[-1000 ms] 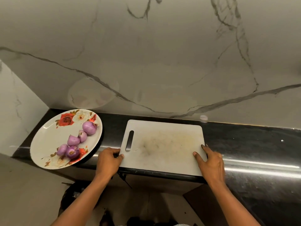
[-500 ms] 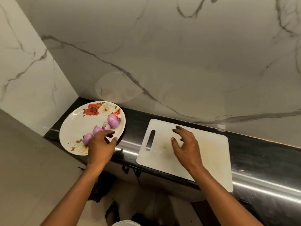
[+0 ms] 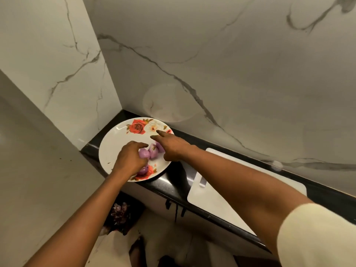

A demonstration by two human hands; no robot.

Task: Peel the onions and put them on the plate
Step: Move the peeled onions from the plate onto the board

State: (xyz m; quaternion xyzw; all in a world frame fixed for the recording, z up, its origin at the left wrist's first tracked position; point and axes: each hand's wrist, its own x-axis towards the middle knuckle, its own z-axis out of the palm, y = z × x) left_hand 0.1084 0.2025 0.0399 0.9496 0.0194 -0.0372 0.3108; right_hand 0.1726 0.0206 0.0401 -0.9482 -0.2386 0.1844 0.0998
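Observation:
A white plate (image 3: 115, 143) with red rose prints sits at the left end of the black counter (image 3: 174, 183), in the corner of the marble walls. Several peeled purple onions lie on it. My left hand (image 3: 128, 159) is over the plate's near side, thumb and fingers curled round one onion (image 3: 144, 154). A second onion (image 3: 154, 150) lies just right of it, and a third (image 3: 143, 170) shows under my left wrist. My right hand (image 3: 172, 145) reaches across the plate's right side with fingers stretched out, partly covering another onion (image 3: 160, 148).
A white cutting board (image 3: 221, 201) with a handle slot lies on the counter right of the plate, partly under my right forearm. Below the counter edge a dark bin (image 3: 123, 211) holds purple onion skins. Marble walls close the left and back.
Both hands left the cutting board and moved left to the plate. The left hand now grips an onion; the right hand has come across over the plate. The view swung left.

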